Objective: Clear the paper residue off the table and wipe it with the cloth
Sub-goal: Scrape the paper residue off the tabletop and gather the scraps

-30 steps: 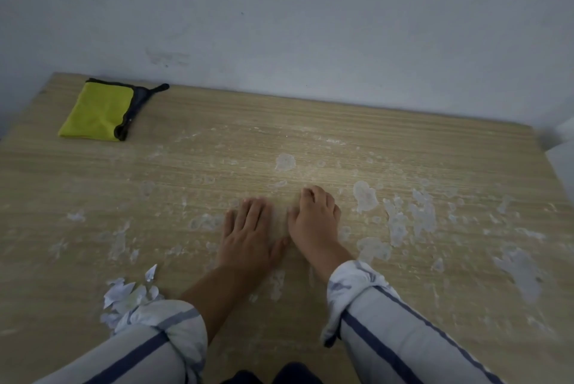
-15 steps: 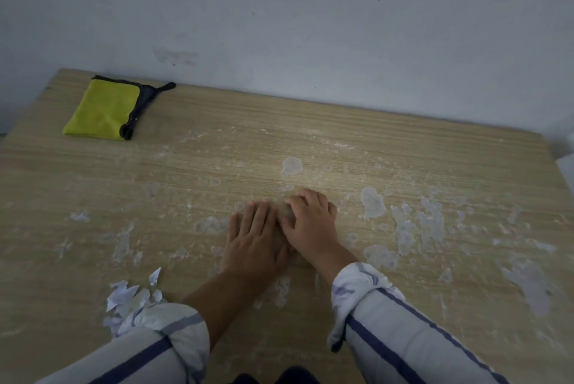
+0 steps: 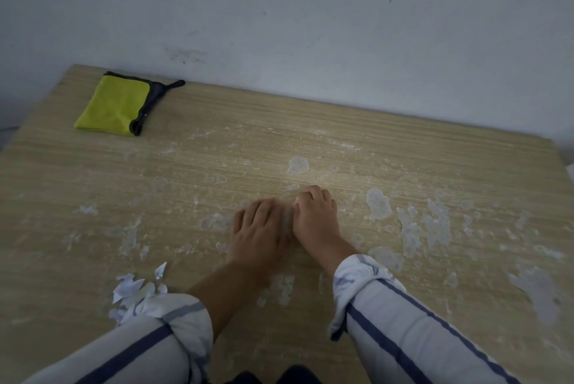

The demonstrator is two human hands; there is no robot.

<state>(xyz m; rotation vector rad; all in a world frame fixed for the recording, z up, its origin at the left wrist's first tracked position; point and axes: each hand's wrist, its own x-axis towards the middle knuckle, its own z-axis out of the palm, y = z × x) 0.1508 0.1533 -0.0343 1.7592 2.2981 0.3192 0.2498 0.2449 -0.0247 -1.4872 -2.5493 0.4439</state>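
At the far left of the pale wood-grain worktop (image 3: pixel 310 135), the folded yellow cloth with dark edging (image 3: pixel 113 107) lies untouched, its long axis running near to far and its dark loop pointed right. Within the last second the flat, released bare left grip (image 3: pixel 257 234) has been joined by the bare right grip (image 3: pixel 315 219), drawn leftwards with its fingers curled at a pale patch of stuck paper residue (image 3: pixel 287 217) between them, though a pinch cannot be confirmed. Scraping is judged to be under way, and wiping not yet begun.
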